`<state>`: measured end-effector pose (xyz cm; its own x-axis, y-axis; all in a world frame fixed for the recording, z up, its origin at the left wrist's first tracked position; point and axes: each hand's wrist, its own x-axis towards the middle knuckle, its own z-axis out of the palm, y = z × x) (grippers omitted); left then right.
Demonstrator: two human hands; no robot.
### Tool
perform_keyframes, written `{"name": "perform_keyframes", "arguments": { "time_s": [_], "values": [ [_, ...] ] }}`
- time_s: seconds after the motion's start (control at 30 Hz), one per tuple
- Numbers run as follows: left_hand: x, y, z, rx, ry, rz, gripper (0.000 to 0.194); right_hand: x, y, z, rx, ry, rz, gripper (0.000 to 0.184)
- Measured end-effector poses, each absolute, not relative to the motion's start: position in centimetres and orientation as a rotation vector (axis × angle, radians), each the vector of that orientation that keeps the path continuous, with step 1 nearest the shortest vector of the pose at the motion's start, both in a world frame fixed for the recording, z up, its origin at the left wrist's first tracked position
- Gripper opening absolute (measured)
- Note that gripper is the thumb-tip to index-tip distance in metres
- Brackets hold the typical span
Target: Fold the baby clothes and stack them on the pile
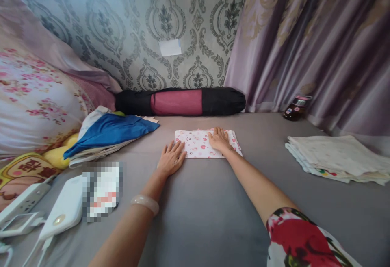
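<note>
A folded white cloth with pink and red prints (198,145) lies flat on the grey bed sheet (207,202) in front of me. My left hand (172,158) rests at its left edge, fingers stretched out and partly over the fabric. On the right part of the cloth lies my right hand (219,140), palm down with the fingers extended toward the far edge. Neither hand grips anything. A pale bangle (145,204) circles my left wrist.
To the right sits a stack of folded cloths (335,157), with a dark jar (297,107) behind it. A black and pink rolled bag (179,101) lies along the wall. At left are a blue cloth pile (115,131), a white power bank (63,206) and a power strip (26,202).
</note>
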<state>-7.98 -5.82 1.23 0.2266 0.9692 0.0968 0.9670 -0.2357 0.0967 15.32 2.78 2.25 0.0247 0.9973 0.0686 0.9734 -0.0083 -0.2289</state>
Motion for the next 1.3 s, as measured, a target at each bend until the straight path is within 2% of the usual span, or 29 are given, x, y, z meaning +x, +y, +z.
{"name": "perform_keyframes", "arguments": {
  "time_s": [0.33, 0.7, 0.87, 1.1, 1.3],
  "values": [
    [-7.9, -6.0, 1.3, 2.471, 1.944, 0.193, 0.058, 19.3, 1.0, 0.9, -2.047, -2.043, -0.068, 0.06],
    [-7.9, -6.2, 1.6, 2.467, 1.952, 0.182, 0.057, 19.7, 0.2, 1.2, -1.971, -2.092, -0.058, 0.055],
    [-8.0, -6.1, 1.4, 2.58, 1.881, 0.222, 0.056, 20.4, -1.6, 1.2, -1.895, -2.205, -0.111, 0.06],
    [-8.0, -5.1, 2.1, 2.714, 1.612, 0.254, 0.052, 20.7, -1.7, 1.9, -1.919, -2.25, -0.043, 0.059],
    [-6.1, -1.8, 4.8, 2.514, 1.839, 0.106, 0.051, 21.6, 1.2, 5.2, -1.974, -2.303, 0.125, 0.045]
  ]
}}
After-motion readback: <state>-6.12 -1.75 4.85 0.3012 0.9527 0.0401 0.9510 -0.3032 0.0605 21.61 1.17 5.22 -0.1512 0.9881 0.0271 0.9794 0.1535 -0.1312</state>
